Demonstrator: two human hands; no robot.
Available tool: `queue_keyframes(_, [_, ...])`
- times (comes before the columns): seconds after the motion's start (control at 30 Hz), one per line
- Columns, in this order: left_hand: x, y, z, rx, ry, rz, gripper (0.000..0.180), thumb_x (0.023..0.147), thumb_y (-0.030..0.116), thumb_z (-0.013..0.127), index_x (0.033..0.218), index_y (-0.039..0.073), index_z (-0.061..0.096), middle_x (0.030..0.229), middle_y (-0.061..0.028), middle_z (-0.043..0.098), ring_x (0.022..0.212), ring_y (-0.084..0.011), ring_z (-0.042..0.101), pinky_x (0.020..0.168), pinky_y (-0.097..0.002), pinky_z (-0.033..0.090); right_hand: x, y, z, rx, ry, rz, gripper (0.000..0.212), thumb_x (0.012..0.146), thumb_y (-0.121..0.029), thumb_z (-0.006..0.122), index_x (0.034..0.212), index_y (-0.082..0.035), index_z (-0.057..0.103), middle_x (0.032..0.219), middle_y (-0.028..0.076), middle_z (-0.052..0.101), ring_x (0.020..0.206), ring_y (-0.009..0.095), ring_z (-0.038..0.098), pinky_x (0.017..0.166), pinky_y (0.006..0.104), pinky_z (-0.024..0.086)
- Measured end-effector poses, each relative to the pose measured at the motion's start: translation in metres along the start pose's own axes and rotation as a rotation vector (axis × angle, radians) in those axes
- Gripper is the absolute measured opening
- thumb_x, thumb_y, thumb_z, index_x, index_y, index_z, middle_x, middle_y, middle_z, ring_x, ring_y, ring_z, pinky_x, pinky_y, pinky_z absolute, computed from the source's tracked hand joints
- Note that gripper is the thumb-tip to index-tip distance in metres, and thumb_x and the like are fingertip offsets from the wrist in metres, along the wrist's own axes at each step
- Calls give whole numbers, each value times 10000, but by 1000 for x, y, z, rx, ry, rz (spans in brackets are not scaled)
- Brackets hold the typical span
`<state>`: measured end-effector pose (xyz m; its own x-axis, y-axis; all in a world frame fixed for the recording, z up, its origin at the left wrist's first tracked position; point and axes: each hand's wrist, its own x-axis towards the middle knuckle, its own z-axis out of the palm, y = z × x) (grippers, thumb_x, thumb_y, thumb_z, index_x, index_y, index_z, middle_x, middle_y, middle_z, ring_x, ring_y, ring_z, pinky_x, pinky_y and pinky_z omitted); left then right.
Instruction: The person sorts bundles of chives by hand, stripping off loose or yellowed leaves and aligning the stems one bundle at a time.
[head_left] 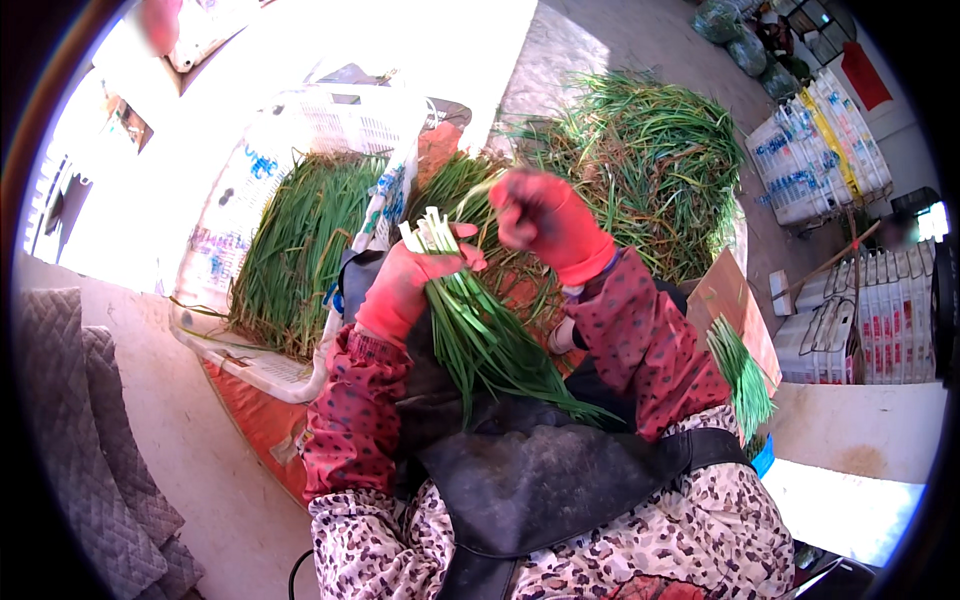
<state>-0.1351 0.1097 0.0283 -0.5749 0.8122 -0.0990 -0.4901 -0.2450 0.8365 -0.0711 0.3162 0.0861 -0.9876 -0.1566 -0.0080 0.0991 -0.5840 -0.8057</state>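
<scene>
My left hand (392, 292), in a red glove, is closed around a bunch of garlic chives (490, 345). The white stem ends stick up above the fingers, and the green leaves hang down to the right over a dark apron (530, 480). Up and to the right of the bunch is my right hand (550, 225), also red-gloved, its fingers curled together and slightly blurred. Whatever lies between those fingers cannot be made out. Behind the hands a big loose heap of green leaves (650, 160) is mixed with dry brown strands.
On the left, a white plastic crate (300, 385) holds more chives (305, 250). A small bunch of chives (738, 370) rests on a brown board (715, 300) at my right. White crates (820, 150) are stacked at the far right. Grey quilted cloth (85, 450) hangs at the left.
</scene>
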Motion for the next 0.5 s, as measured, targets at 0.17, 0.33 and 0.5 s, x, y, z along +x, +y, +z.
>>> queue_keyframes(0.17, [-50, 15, -59, -356, 157, 219, 288, 813, 55, 585, 1096, 19, 555, 993, -157, 651, 1003, -307, 616, 928, -449, 478, -19, -95, -16, -383, 233, -248, 275, 910, -116, 516, 1170, -40, 565, 1011, 59, 637, 719, 87, 580, 646, 232, 486])
queue_keyframes(0.33, [-159, -2, -140, -366, 512, 454, 199, 886, 85, 545, 1082, 50, 550, 1123, -128, 587, 1205, -364, 483, 1054, -532, 339, -42, -6, -85, -1137, 425, 124, 356, 874, -100, 580, 1229, -82, 554, 1053, 27, 633, 805, 90, 610, 666, 202, 489])
queue_keyframes(0.5, [-234, -38, -154, -440, 714, 479, 210, 896, 134, 565, 1101, 88, 555, 1226, -162, 565, 1197, -406, 476, 1009, -576, 371, -47, 54, -55, -953, 508, 166, 216, 887, -116, 563, 1086, -71, 632, 958, 55, 668, 718, 101, 622, 645, 248, 504])
